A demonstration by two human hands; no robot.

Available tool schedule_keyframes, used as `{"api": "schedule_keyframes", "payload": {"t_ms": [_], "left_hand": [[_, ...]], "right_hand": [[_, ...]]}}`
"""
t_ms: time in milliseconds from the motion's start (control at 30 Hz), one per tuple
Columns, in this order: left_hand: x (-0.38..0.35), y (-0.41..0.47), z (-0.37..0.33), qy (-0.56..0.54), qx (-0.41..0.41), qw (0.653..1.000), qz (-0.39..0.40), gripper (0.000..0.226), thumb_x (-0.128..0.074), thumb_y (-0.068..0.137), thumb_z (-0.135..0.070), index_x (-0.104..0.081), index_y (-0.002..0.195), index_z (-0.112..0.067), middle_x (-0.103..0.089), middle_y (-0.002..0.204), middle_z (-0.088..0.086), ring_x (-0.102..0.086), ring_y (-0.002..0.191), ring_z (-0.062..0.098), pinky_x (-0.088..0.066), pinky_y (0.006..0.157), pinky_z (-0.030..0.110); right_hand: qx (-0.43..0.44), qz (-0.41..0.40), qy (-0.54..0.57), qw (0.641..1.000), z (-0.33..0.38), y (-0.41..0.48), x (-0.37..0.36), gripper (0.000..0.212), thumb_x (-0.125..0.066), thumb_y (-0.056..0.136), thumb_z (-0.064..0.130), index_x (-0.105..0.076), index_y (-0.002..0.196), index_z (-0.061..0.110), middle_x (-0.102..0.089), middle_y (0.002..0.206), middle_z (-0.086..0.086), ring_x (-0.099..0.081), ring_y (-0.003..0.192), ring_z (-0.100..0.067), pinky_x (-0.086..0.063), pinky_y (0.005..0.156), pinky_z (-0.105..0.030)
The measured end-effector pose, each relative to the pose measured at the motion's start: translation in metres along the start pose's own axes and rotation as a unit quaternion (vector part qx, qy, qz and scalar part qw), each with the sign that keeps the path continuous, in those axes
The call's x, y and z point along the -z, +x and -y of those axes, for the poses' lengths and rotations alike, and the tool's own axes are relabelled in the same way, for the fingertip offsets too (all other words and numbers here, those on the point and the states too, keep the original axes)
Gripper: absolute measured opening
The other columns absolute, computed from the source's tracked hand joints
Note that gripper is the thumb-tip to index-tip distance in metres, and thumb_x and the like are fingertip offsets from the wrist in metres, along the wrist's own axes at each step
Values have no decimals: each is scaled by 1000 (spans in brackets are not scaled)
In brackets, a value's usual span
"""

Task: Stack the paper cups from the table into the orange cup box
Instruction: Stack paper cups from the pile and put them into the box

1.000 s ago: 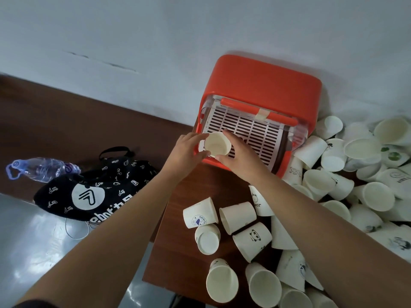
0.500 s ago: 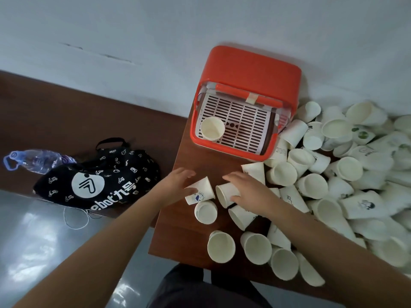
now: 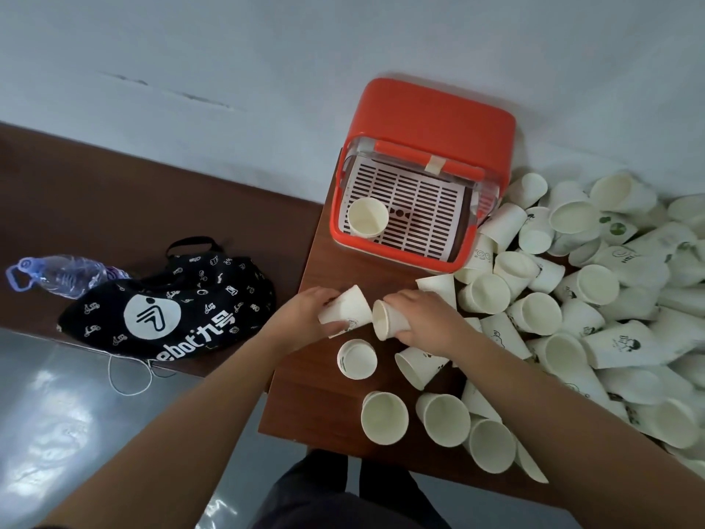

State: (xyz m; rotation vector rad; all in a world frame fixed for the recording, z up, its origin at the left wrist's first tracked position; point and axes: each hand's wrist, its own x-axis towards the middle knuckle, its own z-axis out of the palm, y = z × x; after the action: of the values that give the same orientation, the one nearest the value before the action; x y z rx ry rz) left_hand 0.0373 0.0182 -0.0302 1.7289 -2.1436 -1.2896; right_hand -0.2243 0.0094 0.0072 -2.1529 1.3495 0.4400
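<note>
The orange cup box [image 3: 435, 112] stands open at the table's far edge, with one white paper cup [image 3: 367, 222] upright on its slotted tray. In front of it my left hand [image 3: 305, 318] grips a paper cup [image 3: 349, 308] lying sideways. My right hand [image 3: 423, 318] grips another paper cup [image 3: 387, 320], whose open mouth faces the left cup's base. The two cups almost touch. Several more cups lie on the table near both hands.
A big heap of paper cups [image 3: 595, 299] covers the right part of the brown table [image 3: 328, 269]. On a lower brown bench to the left lie a black printed bag [image 3: 168, 299] and a plastic bottle [image 3: 61, 274]. My dark trousers show below the table edge.
Both hands left the cup in the orange box, drew back to the table, and each took hold of a cup. The two cups now point at each other.
</note>
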Motion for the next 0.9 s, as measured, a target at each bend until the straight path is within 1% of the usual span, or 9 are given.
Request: {"api": "schedule_keyframes", "payload": {"t_ms": [133, 200, 267, 367, 433, 600, 733, 800, 900], "left_hand": [[30, -17, -4, -125, 19, 989, -72, 72, -78, 84, -38, -42, 146, -27, -59, 123, -11, -60, 110, 8, -50, 88, 21], [47, -19, -15, -181, 18, 978, -105, 84, -75, 87, -36, -25, 155, -31, -59, 117, -11, -61, 104, 6, -51, 85, 20], [65, -15, -32, -214, -5, 968, -133, 85, -70, 91, -34, -17, 158, -36, -59, 115, -10, -64, 101, 7, -53, 81, 21], [85, 3, -56, -272, -42, 947, -167, 76, -65, 96, -28, -21, 154, -45, -58, 119, -9, -66, 104, 6, -57, 80, 21], [92, 19, -65, -284, -56, 940, -178, 73, -67, 95, -27, -26, 151, -49, -59, 120, -6, -66, 105, 10, -58, 85, 28], [86, 51, -75, -245, -61, 953, -169, 77, -78, 86, -24, -27, 144, -34, -57, 131, 3, -62, 114, 17, -55, 99, 40], [76, 69, -74, -269, -61, 951, -140, 88, -82, 80, -33, -27, 148, -42, -48, 145, -9, -53, 129, 11, -49, 108, 36], [72, 79, -70, -256, -57, 956, -130, 90, -82, 76, -40, -29, 150, -44, -45, 149, -14, -48, 135, 10, -46, 111, 40], [68, 92, -67, -230, -52, 961, -144, 89, -83, 81, -28, -29, 151, -40, -44, 151, -12, -47, 136, 10, -44, 112, 43]], "right_hand": [[-53, -66, 160, 983, -1, -19, 20, 67, -72, 86, 33, -42, 145, 26, -50, 143, 8, -46, 130, -13, -38, 109, -33], [-83, -110, 253, 958, 0, -27, 33, 63, -74, 84, 33, -46, 140, 30, -53, 135, 14, -49, 125, -9, -41, 106, -33], [-111, -151, 324, 927, 0, -31, 44, 62, -75, 83, 36, -47, 139, 33, -55, 132, 16, -50, 122, -7, -42, 103, -33], [-140, -195, 393, 888, 1, -31, 60, 66, -76, 82, 40, -46, 141, 33, -57, 133, 13, -54, 121, -9, -48, 102, -39], [-137, -222, 429, 865, 1, -28, 68, 63, -76, 83, 37, -47, 139, 32, -58, 131, 13, -56, 119, -9, -50, 100, -38], [-137, -274, 474, 825, -2, -21, 79, 66, -75, 76, 46, -51, 135, 31, -59, 129, 16, -58, 118, -7, -53, 99, -43], [-134, -301, 504, 798, -5, -17, 78, 70, -75, 71, 49, -45, 133, 36, -58, 132, 13, -58, 120, -8, -53, 98, -43], [-131, -307, 516, 789, -6, -15, 76, 74, -77, 72, 48, -42, 136, 39, -56, 136, 12, -56, 124, -8, -53, 100, -43], [-131, -309, 527, 780, -7, -11, 73, 72, -76, 72, 46, -44, 136, 39, -57, 134, 12, -57, 122, -7, -55, 97, -38]]}}
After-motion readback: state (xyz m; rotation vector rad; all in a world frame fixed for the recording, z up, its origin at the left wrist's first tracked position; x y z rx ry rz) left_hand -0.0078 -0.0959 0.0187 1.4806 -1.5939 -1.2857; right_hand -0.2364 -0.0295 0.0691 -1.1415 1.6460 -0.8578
